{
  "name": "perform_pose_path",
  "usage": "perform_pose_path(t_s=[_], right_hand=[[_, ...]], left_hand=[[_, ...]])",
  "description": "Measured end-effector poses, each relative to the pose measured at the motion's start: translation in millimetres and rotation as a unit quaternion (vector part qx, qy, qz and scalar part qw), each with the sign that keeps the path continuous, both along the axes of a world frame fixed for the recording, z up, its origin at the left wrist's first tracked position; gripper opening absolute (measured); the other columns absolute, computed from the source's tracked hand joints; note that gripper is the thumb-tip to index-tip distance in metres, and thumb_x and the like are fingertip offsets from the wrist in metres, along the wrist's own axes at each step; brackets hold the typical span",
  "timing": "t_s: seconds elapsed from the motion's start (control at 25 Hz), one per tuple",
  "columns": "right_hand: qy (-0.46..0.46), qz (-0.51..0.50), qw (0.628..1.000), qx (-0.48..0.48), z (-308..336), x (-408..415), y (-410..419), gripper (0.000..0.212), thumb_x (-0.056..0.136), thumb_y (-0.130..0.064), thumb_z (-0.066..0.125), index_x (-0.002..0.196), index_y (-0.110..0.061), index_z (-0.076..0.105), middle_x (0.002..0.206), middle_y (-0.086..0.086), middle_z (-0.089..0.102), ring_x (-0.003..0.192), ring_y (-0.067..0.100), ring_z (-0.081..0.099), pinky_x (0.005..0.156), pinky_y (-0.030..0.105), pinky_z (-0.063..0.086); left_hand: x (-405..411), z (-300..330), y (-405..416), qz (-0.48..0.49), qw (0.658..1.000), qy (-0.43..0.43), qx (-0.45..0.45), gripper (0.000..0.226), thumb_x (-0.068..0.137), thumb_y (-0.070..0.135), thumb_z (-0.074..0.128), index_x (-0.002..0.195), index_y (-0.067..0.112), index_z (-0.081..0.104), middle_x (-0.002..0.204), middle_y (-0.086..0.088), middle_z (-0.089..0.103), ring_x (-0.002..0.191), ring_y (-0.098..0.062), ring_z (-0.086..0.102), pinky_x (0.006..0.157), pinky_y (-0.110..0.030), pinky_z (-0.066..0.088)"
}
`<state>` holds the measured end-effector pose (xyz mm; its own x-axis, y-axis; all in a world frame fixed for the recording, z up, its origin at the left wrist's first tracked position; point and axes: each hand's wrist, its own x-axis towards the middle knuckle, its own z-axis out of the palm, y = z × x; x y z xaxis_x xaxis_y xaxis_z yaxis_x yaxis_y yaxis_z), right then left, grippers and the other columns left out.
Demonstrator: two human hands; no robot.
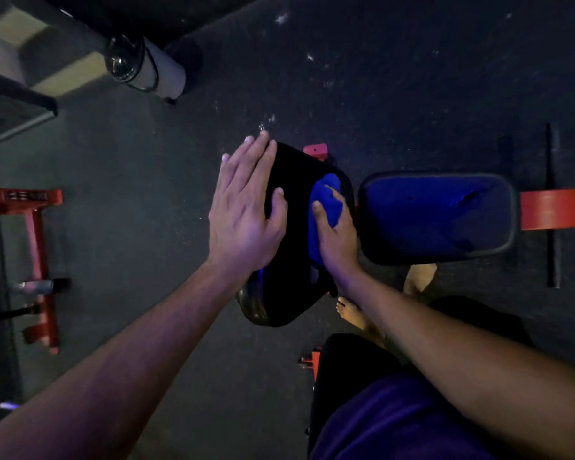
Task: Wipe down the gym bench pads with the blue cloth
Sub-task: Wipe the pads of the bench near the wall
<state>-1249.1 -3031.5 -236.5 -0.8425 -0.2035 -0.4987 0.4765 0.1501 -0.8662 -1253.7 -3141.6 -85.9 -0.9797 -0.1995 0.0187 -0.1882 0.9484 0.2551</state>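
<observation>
red rack (pixel 37 247) — far left | white cylinder (pixel 161 69) — top left | black bar (pixel 552 207) — right, on floor

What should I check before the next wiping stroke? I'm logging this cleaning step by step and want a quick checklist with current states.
1. Blue cloth is in hand: ok, the right hand holds it.
2. Cloth touches the black back pad: ok, it lies pressed on the pad.
3. Pad is steadied: ok, the left hand rests flat along its edge, fingers straight.
4. Seat pad is within reach for later: ok, it sits just beside the back pad.
5. Seat pad cover is intact: not ok, creases or a tear show.
6. Back pad is already clean: cannot tell, too dark.
</observation>
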Motion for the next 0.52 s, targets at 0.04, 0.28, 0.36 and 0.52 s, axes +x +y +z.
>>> perform_pose_path(t_s=[0.04, 0.28, 0.36, 0.52], right_hand=[[-0.010, 0.006, 1.000, 0.017, -9.9, -8.9, 0.0, 0.052, 0.098, -0.047, 0.052, 0.143, -0.020, 0.048, 0.144, 0.003, 0.053, 0.132, 0.015, 0.047, 0.108, 0.018, 0.029], [-0.167, -0.034, 0.982, 0.085, -32.6, -102.2, -38.2, 0.042, 0.095, -0.043, 0.052, 0.131, -0.022, 0.053, 0.128, 0.009, 0.063, 0.119, 0.030, 0.058, 0.102, 0.041, 0.044], [-0.067, -0.038, 0.996, 0.048, -4.6, -80.3, -40.4, 0.042, 0.094, -0.047, 0.052, 0.130, -0.026, 0.052, 0.132, 0.003, 0.060, 0.122, 0.022, 0.056, 0.105, 0.036, 0.041], [0.073, -0.032, 0.997, -0.019, 20.0, -6.9, -8.4, 0.041, 0.098, -0.045, 0.055, 0.135, -0.027, 0.050, 0.138, -0.002, 0.056, 0.128, 0.012, 0.051, 0.109, 0.024, 0.035]], left_hand=[[-0.2, 0.2, 0.3, 0.001, 1.000, 0.000, 0.001, 0.057, 0.095, 0.014, 0.048, 0.150, 0.003, 0.047, 0.159, -0.007, 0.043, 0.152, -0.022, 0.031, 0.128, -0.045, 0.018], [0.7, -1.0, -1.6, -0.002, 1.000, 0.005, 0.008, 0.057, 0.094, 0.013, 0.048, 0.150, 0.003, 0.048, 0.159, -0.007, 0.043, 0.152, -0.022, 0.032, 0.127, -0.049, 0.020], [0.6, -1.4, -2.9, -0.004, 1.000, 0.006, 0.012, 0.057, 0.094, 0.013, 0.048, 0.150, 0.003, 0.048, 0.159, -0.007, 0.043, 0.152, -0.022, 0.032, 0.126, -0.050, 0.021], [0.7, -0.5, -1.0, -0.004, 1.000, 0.004, 0.007, 0.056, 0.094, 0.013, 0.049, 0.149, 0.002, 0.049, 0.159, -0.008, 0.043, 0.152, -0.023, 0.032, 0.126, -0.051, 0.022]])
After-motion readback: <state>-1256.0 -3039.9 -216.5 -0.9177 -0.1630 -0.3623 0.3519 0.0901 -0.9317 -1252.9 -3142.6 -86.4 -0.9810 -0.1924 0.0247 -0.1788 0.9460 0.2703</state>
